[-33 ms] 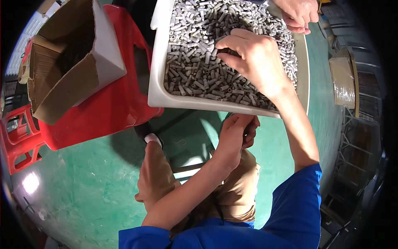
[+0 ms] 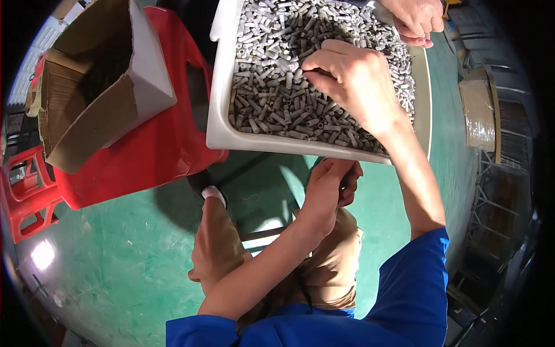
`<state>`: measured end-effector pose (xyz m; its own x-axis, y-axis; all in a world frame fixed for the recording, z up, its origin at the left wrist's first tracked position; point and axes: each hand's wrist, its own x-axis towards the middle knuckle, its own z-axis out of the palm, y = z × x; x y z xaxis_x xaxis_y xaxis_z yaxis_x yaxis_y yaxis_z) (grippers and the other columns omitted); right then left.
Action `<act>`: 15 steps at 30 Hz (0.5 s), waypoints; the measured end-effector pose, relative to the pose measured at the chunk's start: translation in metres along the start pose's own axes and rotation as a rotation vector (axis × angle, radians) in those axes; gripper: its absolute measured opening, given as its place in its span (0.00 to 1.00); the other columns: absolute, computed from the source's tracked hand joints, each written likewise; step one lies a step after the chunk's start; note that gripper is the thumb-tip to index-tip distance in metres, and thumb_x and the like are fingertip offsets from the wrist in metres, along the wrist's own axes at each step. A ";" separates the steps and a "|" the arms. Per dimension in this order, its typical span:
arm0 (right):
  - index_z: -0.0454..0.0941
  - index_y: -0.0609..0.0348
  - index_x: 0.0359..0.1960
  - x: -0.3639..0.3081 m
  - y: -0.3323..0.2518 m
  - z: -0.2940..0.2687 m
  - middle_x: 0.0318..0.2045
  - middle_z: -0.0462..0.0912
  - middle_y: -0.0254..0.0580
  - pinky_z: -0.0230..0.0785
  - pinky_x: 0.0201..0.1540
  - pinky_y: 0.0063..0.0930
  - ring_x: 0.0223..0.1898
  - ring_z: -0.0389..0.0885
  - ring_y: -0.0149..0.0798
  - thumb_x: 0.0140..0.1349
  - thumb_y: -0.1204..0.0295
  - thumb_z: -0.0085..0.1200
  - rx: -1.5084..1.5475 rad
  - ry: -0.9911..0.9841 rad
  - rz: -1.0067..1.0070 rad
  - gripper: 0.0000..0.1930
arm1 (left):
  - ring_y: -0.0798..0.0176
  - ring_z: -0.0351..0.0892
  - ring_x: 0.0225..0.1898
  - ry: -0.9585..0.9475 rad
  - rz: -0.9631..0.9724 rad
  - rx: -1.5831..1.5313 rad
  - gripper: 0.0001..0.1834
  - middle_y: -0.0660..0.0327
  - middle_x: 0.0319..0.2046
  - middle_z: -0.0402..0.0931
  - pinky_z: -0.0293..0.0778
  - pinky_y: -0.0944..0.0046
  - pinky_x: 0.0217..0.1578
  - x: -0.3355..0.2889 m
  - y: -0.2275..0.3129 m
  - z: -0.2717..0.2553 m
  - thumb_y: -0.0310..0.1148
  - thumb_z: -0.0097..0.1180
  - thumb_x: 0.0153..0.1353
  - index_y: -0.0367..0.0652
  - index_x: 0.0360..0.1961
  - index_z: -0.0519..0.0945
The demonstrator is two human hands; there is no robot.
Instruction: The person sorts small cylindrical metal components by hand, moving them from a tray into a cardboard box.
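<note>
A white plastic tub (image 2: 222,110) is filled with small grey-white tube-shaped pieces (image 2: 277,104). Over the middle of the heap is my right hand (image 2: 355,75), thumb and forefinger pinched together down among the pieces. Whatever lies between those fingertips is too small to make out. Just below the tub's near edge, in front of my knee, my left hand (image 2: 326,188) is curled closed. Its fingers are partly hidden, and I cannot see what they hold. Another person's hand (image 2: 419,20) hangs with bent fingers over the tub's far right corner.
An opened cardboard box (image 2: 95,130) sits on a red plastic stool (image 2: 144,168) to the left of the tub. Farther left is another red stool (image 2: 34,196). A wrapped carton (image 2: 478,113) stands at the right, by metal racks, on the green floor (image 2: 127,254).
</note>
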<state>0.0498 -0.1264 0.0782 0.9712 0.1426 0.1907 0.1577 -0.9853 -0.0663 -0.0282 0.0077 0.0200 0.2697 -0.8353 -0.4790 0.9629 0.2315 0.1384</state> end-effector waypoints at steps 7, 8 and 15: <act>0.80 0.57 0.29 -0.007 0.011 -0.009 0.25 0.81 0.37 0.72 0.27 0.26 0.25 0.80 0.38 0.45 0.76 0.59 0.387 0.035 0.152 0.07 | 0.76 0.55 0.16 -0.003 0.009 -0.005 0.16 0.70 0.17 0.59 0.51 0.75 0.15 -0.001 0.000 -0.001 0.40 0.45 0.66 0.43 0.23 0.69; 0.80 0.56 0.29 -0.005 0.010 -0.006 0.26 0.80 0.36 0.72 0.27 0.27 0.25 0.80 0.38 0.45 0.76 0.60 0.321 0.068 0.044 0.08 | 0.77 0.54 0.15 0.008 0.018 -0.008 0.16 0.71 0.16 0.58 0.48 0.75 0.15 -0.001 0.000 0.000 0.41 0.47 0.64 0.44 0.22 0.70; 0.72 0.55 0.21 0.004 0.001 0.007 0.20 0.69 0.37 0.70 0.22 0.31 0.22 0.76 0.39 0.48 0.73 0.54 -0.101 0.070 -0.219 0.03 | 0.78 0.52 0.15 0.015 0.023 -0.008 0.16 0.73 0.15 0.57 0.46 0.75 0.14 0.000 0.001 0.001 0.42 0.48 0.63 0.45 0.21 0.70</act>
<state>0.0552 -0.1263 0.0725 0.9006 0.3507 0.2569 0.3412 -0.9364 0.0819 -0.0276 0.0075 0.0208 0.2922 -0.8219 -0.4890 0.9563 0.2552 0.1425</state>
